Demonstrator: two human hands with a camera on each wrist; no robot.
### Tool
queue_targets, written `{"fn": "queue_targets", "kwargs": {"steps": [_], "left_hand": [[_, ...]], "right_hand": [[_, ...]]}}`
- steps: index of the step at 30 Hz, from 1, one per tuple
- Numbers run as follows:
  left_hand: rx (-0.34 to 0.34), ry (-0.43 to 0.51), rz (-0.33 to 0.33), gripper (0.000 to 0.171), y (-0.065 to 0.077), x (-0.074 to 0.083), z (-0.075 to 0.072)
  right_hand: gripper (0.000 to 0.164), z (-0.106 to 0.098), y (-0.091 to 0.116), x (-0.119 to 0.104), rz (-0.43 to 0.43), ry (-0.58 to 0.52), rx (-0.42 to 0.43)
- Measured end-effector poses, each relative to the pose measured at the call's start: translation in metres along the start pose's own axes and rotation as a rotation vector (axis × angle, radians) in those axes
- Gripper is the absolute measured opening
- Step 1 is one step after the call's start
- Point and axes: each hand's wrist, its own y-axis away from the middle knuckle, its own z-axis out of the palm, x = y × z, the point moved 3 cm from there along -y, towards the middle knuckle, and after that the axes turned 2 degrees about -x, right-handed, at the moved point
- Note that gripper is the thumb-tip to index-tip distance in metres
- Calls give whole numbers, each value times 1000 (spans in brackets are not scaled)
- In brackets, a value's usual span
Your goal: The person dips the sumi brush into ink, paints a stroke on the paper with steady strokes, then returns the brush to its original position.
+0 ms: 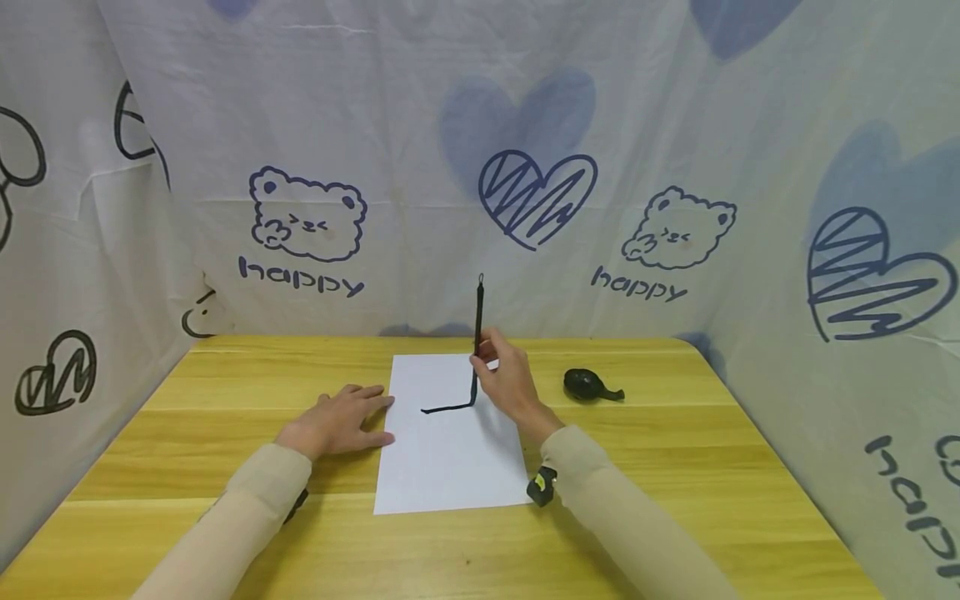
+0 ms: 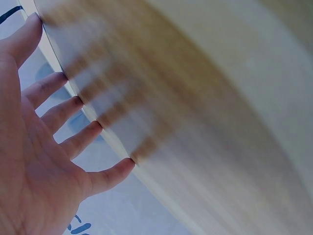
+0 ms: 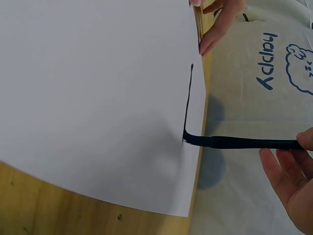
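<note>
In the head view my right hand (image 1: 507,377) pinches a dark, slender writing brush (image 1: 478,321), held nearly upright with a small loop at its top. Its bent black tip touches a white sheet of paper (image 1: 450,467), at the right end of a thin black line (image 1: 446,408). The right wrist view shows the brush (image 3: 244,142) between thumb and fingers of the right hand (image 3: 293,181). My left hand (image 1: 341,421) lies at the paper's left edge, fingers spread, fingertips on the paper and table. In the left wrist view the left hand (image 2: 54,142) has its fingers extended.
A dark, rounded object with a narrow neck (image 1: 588,385) lies on the wooden table (image 1: 660,483), right of the paper. A printed white cloth (image 1: 420,242) hangs behind the table and along both sides. Dark bands sit at both sleeve cuffs.
</note>
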Motion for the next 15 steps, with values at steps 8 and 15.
{"fn": "queue_targets", "kwargs": {"steps": [8, 15], "left_hand": [[4, 6, -11, 75, 0, -2, 2], [8, 4, -8, 75, 0, -2, 2]], "right_hand": [[18, -4, -1, 2, 2, -3, 6], [18, -6, -1, 1, -3, -8, 12]]}}
